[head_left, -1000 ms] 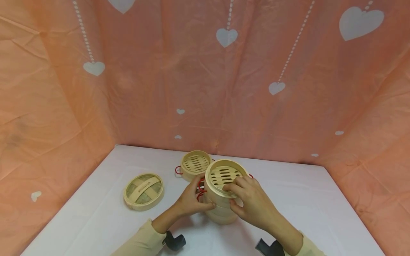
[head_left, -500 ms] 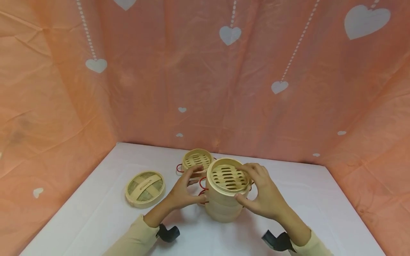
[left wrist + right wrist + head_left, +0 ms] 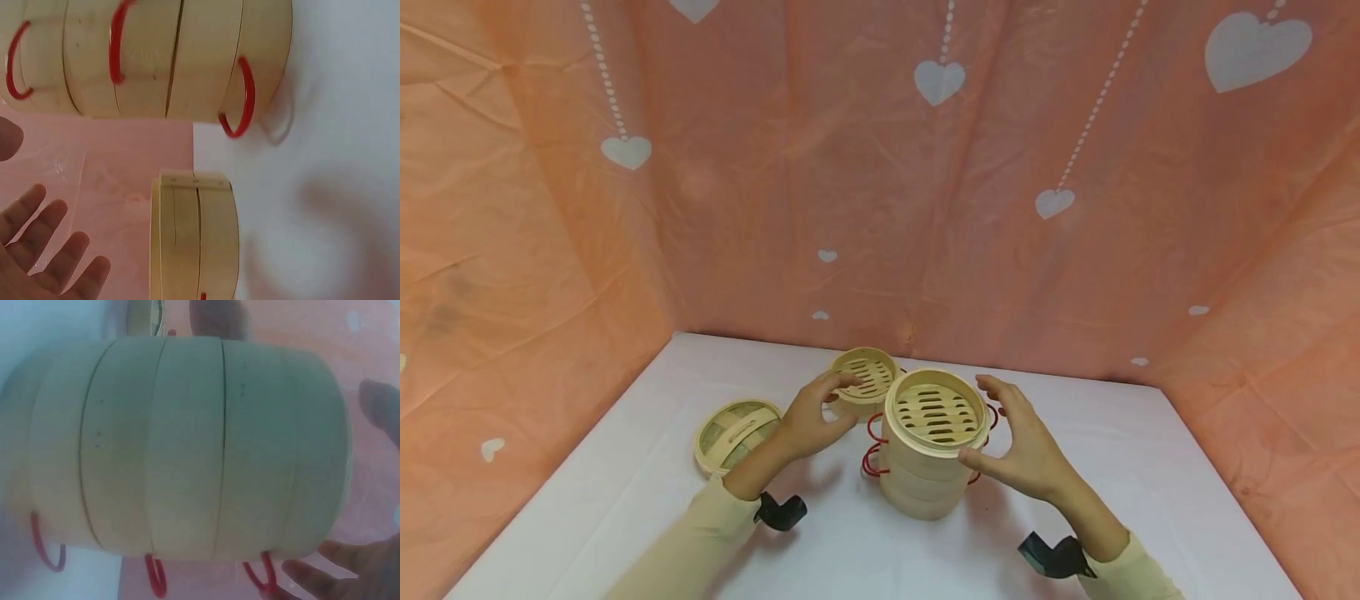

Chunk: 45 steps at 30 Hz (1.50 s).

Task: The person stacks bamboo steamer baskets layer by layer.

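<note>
Standing upright near the middle of the white tabletop: a three-tier stack of bamboo steamer baskets, each tier seated squarely on the next, presumably for a steady, even column. Left open at the top, with the slotted floor in plain sight. Just beside its right side, the right hand, fingers and thumb spread wide in a loose curve, gripping nothing; impossible to tell whether lightly touching the rim. Probably set that close for steadying the tiers. On the other side, apart from the stack, the left hand, fingers parted and loosely bent, likewise with nothing in hold, and near a single steamer basket without touching it. Set behind the stack and to its left, open side up, perhaps for leaving both hands room in front. Farther left, the woven bamboo lid, strap side up and partly hidden behind the left arm, maybe lying apart so as not to cover the top tier. Sticking out from the stack at both sides: red loop handles, roughly lined up, seemingly turned outward for easy reach.
</note>
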Tool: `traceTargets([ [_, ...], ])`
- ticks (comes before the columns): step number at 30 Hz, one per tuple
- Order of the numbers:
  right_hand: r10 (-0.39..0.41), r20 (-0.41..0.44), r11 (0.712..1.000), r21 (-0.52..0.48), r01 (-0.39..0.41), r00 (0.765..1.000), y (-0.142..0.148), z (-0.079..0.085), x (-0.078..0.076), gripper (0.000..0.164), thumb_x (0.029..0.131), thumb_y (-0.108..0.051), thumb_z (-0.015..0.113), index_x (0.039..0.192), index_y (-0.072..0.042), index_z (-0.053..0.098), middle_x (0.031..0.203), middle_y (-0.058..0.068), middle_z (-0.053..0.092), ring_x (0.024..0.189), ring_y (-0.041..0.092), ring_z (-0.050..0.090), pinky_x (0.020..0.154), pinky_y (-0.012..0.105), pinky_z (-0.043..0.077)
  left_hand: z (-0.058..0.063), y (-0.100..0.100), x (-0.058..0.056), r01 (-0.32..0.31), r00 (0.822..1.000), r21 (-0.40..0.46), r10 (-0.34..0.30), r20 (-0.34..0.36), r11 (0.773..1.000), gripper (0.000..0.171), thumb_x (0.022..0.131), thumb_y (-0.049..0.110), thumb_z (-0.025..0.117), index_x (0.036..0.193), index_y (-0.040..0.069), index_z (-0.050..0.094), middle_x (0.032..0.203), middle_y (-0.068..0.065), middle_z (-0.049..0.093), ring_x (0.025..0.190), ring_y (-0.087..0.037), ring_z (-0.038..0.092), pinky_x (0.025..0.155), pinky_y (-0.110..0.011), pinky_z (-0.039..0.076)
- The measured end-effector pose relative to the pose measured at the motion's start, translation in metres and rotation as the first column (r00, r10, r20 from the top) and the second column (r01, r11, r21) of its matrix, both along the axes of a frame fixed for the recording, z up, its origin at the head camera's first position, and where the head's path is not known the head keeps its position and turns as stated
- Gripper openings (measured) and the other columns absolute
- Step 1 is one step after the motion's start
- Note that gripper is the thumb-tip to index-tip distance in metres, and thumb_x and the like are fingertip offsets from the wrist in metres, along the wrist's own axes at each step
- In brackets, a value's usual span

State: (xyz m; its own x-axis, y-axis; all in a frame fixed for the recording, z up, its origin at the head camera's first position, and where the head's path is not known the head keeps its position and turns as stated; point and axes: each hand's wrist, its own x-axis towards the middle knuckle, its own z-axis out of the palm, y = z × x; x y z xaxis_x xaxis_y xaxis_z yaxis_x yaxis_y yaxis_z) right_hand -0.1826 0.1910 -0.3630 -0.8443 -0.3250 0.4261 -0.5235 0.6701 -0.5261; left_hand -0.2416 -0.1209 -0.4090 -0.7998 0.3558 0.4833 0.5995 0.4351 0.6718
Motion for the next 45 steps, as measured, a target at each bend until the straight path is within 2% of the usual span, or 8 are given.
traceTargets([
  [6,0.014,0.018,1.0,-0.026,-0.014,1.0,0.001,-0.005,-0.004,0.088,0.069,-0.031,0.084,0.141,-0.007,0.041,0.137,0.009,0.05,0.122,0.027,0.05,0.094,0.05,0.048,0.002,0.002,-0.016,-0.071,0.997,-0.12,0.065,-0.05,0.99,0.045,0.074,0.015,0.077,0.116,0.007,0.063,0.119,-0.01,0.065,0.117,-0.028,0.058,0.097,-0.047,0.048],
  [13,0.018,0.034,0.999,-0.027,-0.017,0.999,0.001,-0.009,-0.007,0.087,0.067,-0.035,0.084,0.14,-0.008,0.044,0.124,0.004,0.056,0.112,0.019,0.051,0.088,0.046,0.048,-0.001,0.009,-0.032,-0.05,0.998,-0.151,0.042,-0.052,0.987,0.044,0.073,0.023,0.079,0.11,0.005,0.065,0.113,-0.008,0.066,0.105,-0.027,0.061,0.09,-0.043,0.051],
  [21,0.028,0.03,0.999,-0.024,-0.027,0.999,0.001,-0.012,-0.008,0.093,0.064,-0.037,0.087,0.141,-0.009,0.043,0.124,0.004,0.057,0.112,0.018,0.051,0.086,0.04,0.048,-0.012,0.013,-0.043,-0.067,0.995,-0.199,0.079,0.056,0.978,0.045,0.075,0.025,0.079,0.112,0.005,0.064,0.113,-0.007,0.064,0.107,-0.026,0.061,0.09,-0.041,0.052],
  [24,0.026,0.028,0.999,-0.024,-0.026,0.999,0.001,-0.013,-0.009,0.095,0.063,-0.038,0.087,0.141,-0.007,0.042,0.125,0.005,0.057,0.112,0.018,0.052,0.086,0.039,0.048,-0.014,0.013,-0.045,-0.069,0.995,-0.215,0.083,0.055,0.974,0.043,0.075,0.024,0.079,0.111,0.005,0.065,0.112,-0.008,0.066,0.107,-0.025,0.061,0.092,-0.041,0.051],
  [28,0.028,0.026,0.999,-0.026,-0.027,0.999,0.001,-0.014,-0.009,0.095,0.063,-0.038,0.087,0.141,-0.006,0.042,0.125,0.006,0.057,0.113,0.019,0.052,0.086,0.038,0.048,-0.018,0.014,-0.048,-0.072,0.996,-0.235,0.082,0.035,0.969,0.041,0.075,0.024,0.079,0.109,0.005,0.066,0.109,-0.008,0.067,0.105,-0.021,0.061,0.092,-0.039,0.051],
  [35,0.028,0.016,0.999,-0.028,-0.027,0.999,0.002,-0.014,-0.009,0.094,0.063,-0.037,0.087,0.141,-0.006,0.043,0.125,0.005,0.057,0.113,0.018,0.051,0.086,0.037,0.048,-0.021,0.016,-0.049,-0.095,0.995,-0.277,0.098,-0.003,0.956,0.034,0.075,0.03,0.079,0.1,0.011,0.068,0.1,-0.002,0.069,0.096,-0.018,0.063,0.084,-0.035,0.053],
  [42,0.025,0.013,0.999,-0.037,-0.024,1.0,0.004,-0.018,-0.01,0.093,0.063,-0.038,0.087,0.14,-0.008,0.043,0.124,0.003,0.057,0.112,0.016,0.05,0.085,0.037,0.048,-0.028,0.018,-0.051,-0.118,0.986,-0.321,0.072,-0.15,0.94,0.026,0.073,0.027,0.08,0.093,0.014,0.069,0.088,0.003,0.066,0.083,-0.012,0.06,0.074,-0.028,0.051],
  [45,0.027,0.007,0.999,-0.043,-0.026,1.0,0.004,-0.018,-0.01,0.093,0.063,-0.038,0.087,0.14,-0.009,0.044,0.124,0.003,0.057,0.111,0.015,0.05,0.084,0.038,0.048,-0.031,0.019,-0.053,-0.126,0.983,-0.314,0.074,-0.171,0.941,0.025,0.073,0.027,0.081,0.092,0.015,0.069,0.088,0.003,0.066,0.082,-0.011,0.061,0.074,-0.029,0.051],
])
